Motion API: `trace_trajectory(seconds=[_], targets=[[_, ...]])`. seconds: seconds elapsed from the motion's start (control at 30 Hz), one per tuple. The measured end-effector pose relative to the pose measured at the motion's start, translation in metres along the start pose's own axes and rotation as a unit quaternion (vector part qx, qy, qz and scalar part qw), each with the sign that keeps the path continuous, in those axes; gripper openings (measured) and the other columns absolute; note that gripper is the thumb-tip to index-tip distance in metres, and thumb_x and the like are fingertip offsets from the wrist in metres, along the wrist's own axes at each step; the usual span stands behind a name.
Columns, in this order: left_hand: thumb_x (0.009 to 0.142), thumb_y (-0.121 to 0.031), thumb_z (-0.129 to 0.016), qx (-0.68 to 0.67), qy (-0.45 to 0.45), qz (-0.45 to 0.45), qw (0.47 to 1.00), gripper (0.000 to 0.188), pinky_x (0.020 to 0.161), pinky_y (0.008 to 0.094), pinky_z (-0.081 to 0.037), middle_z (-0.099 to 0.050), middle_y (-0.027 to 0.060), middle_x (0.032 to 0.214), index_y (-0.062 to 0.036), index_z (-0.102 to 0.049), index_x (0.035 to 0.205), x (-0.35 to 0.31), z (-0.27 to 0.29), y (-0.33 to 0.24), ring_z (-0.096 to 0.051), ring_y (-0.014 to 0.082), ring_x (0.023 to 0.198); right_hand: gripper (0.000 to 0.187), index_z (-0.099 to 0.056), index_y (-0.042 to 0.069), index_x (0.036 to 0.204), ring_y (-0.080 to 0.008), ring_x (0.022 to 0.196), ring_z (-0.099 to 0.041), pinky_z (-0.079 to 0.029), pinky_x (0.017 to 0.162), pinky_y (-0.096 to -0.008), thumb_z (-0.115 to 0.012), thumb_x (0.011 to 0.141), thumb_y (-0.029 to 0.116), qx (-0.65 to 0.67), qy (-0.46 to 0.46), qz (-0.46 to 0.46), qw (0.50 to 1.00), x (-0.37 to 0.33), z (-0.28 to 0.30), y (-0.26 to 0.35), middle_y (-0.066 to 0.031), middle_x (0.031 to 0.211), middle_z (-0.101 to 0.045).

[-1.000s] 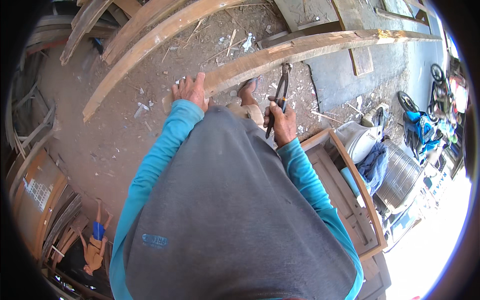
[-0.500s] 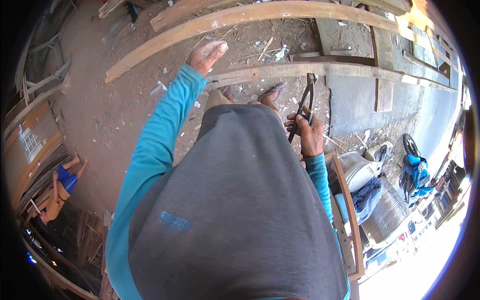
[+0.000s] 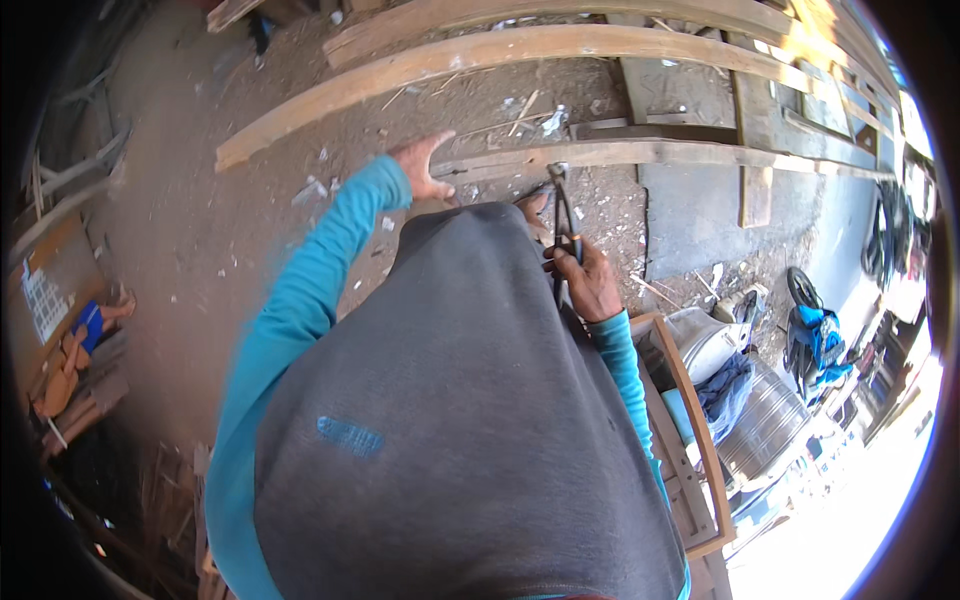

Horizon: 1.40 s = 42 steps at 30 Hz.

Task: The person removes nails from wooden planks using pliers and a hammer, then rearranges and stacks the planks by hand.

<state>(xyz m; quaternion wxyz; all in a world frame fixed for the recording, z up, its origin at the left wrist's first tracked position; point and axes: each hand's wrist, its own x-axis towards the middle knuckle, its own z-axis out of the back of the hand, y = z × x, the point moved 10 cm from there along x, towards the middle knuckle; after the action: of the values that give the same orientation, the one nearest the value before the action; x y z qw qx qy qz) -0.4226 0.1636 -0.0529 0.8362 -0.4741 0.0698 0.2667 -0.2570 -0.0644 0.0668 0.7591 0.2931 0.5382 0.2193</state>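
Note:
Beside the left end of a long wooden beam (image 3: 600,153) is my left hand (image 3: 422,168), its thumb and fingers spread around the beam's end. I cannot tell whether it touches the wood. My right hand (image 3: 593,284) is closed on the handles of dark metal pincers (image 3: 567,215). Their jaws point away from me and sit close to the beam's near edge, and whether they touch it is unclear. Part of my foot (image 3: 535,207) shows under the beam, between my hands.
A second beam (image 3: 480,52) runs parallel beyond the first. Scraps litter the dirt floor (image 3: 330,230). A grey sheet (image 3: 690,215) lies at right, near a wooden frame (image 3: 690,420), a metal drum (image 3: 765,420) and a blue motorbike (image 3: 818,335). A person (image 3: 72,360) sits far left.
My left hand has lowered toward the beam's end, and its fingers have spread. My right hand has moved left with the pincers. The whole view has shifted slightly.

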Motion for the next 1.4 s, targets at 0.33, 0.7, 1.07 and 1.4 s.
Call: trace_trajectory(seconds=[0.33, 0.7, 1.07, 1.4], targets=[[0.072, -0.017, -0.079, 0.003, -0.106, 0.018, 0.994, 0.061, 0.091, 0.0453, -0.051, -0.065, 0.0195, 0.114, -0.0119, -0.057, 0.129, 0.000, -0.010, -0.023, -0.061, 0.0408, 0.106, 0.045, -0.053, -0.002, 0.129, -0.0348, 0.090, -0.066, -0.048, 0.087, -0.0404, -0.054, 0.093, 0.024, -0.097, -0.008, 0.065, 0.993, -0.002, 0.000, 0.024, -0.0221, 0.092, -0.067], [0.074, -0.014, -0.078, -0.024, -0.091, 0.091, 0.991, 0.052, 0.088, 0.0392, -0.054, -0.070, 0.0168, 0.109, -0.0133, -0.061, 0.123, 0.009, -0.009, -0.011, -0.068, 0.0344, 0.101, 0.029, -0.061, -0.004, 0.107, -0.0246, 0.087, -0.070, -0.052, 0.081, -0.0361, -0.053, 0.089, 0.018, -0.007, -0.004, 0.046, 0.999, 0.010, 0.079, -0.008, -0.0164, 0.089, -0.071], [0.072, -0.010, -0.077, 0.024, -0.214, 0.057, 0.975, 0.051, 0.088, 0.0426, -0.053, -0.068, 0.0167, 0.108, -0.0115, -0.062, 0.121, -0.003, -0.009, -0.011, -0.064, 0.0376, 0.100, 0.035, -0.055, -0.007, 0.112, -0.0394, 0.087, -0.066, -0.050, 0.081, -0.0436, -0.054, 0.087, 0.017, -0.244, 0.154, 0.121, 0.950, 0.028, 0.013, 0.035, -0.0267, 0.089, -0.067], [0.068, -0.009, -0.079, 0.073, -0.214, 0.069, 0.972, 0.060, 0.095, 0.0453, -0.050, -0.059, 0.0179, 0.116, -0.0133, -0.059, 0.125, -0.013, -0.020, -0.022, -0.057, 0.0377, 0.114, 0.044, -0.054, -0.004, 0.123, -0.0458, 0.089, -0.064, -0.049, 0.084, -0.0473, -0.053, 0.084, 0.017, -0.279, 0.193, 0.090, 0.936, 0.018, -0.055, 0.040, -0.0320, 0.093, -0.064]])
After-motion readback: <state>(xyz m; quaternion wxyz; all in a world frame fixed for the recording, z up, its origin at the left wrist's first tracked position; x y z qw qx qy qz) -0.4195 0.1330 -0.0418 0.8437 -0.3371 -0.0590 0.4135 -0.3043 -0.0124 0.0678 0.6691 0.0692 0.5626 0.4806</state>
